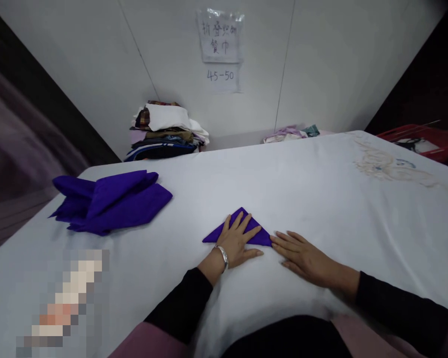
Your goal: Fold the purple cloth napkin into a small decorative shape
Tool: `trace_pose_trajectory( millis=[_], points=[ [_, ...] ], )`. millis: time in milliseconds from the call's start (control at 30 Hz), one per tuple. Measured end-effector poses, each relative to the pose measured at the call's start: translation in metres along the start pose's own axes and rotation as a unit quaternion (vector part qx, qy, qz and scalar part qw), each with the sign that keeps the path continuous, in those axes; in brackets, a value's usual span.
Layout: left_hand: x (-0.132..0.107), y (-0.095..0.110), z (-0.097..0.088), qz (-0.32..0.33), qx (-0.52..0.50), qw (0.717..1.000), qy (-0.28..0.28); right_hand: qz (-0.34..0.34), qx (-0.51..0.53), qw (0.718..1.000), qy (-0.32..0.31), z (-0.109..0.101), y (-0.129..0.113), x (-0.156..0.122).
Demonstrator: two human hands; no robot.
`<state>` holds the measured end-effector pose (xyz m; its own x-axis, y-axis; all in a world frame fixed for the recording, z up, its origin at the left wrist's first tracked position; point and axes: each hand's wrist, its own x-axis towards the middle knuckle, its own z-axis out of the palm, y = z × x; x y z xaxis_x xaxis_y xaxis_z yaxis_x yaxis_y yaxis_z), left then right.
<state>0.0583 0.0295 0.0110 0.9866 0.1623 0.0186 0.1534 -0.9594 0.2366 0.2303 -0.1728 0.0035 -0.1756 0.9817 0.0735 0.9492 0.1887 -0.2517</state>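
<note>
A purple cloth napkin, folded into a flat triangle, lies on the white-covered table with its peak pointing away from me. My left hand rests flat on its middle, fingers spread, with a silver bracelet at the wrist. Beside the triangle's right corner, my right hand lies stretched out, its fingertips at or just touching that tip and the tablecloth. Part of the napkin is hidden beneath my left hand. Neither hand grips anything.
To the left lies a heap of loose purple cloth. A blurred-out object is at the lower left. Folded clothes are stacked beyond the table, near a smaller cloth pile. A red basket stands past the right edge.
</note>
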Motion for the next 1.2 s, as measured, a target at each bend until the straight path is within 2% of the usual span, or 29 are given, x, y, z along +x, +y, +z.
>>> trace_pose_trajectory(
  millis=[200, 300, 400, 500, 600, 700, 800, 933, 1200],
  points=[
    [0.002, -0.001, 0.0, -0.002, 0.002, 1.0, -0.006, 0.03, 0.021, 0.999, -0.005, -0.003, -0.003, -0.012],
    [0.002, -0.001, 0.002, 0.001, 0.002, 1.0, -0.001, 0.058, 0.064, 0.996, -0.006, -0.01, -0.001, -0.02],
    [0.003, -0.001, 0.002, -0.002, 0.002, 1.0, -0.005, 0.123, 0.139, 0.981, 0.061, -0.021, 0.002, -0.018],
    [0.003, -0.001, 0.002, -0.004, 0.008, 1.0, -0.008, 0.201, 0.2, 0.946, 0.155, -0.032, 0.003, 0.008],
    [0.002, -0.001, 0.002, 0.001, 0.012, 1.0, -0.001, 0.235, 0.223, 0.928, 0.187, -0.034, -0.004, 0.054],
    [0.003, -0.001, 0.003, 0.003, 0.014, 1.0, -0.001, 0.217, 0.205, 0.941, 0.16, -0.022, -0.015, 0.099],
    [0.003, 0.0, 0.003, 0.003, 0.013, 1.0, 0.0, 0.177, 0.144, 0.966, 0.117, -0.003, -0.024, 0.121],
    [0.002, 0.002, 0.004, 0.007, 0.015, 1.0, 0.012, 0.155, 0.073, 0.982, 0.079, 0.014, -0.026, 0.116],
    [0.0, 0.0, 0.005, 0.009, 0.003, 1.0, 0.015, 0.134, 0.015, 0.99, 0.045, 0.019, -0.017, 0.096]
  ],
)
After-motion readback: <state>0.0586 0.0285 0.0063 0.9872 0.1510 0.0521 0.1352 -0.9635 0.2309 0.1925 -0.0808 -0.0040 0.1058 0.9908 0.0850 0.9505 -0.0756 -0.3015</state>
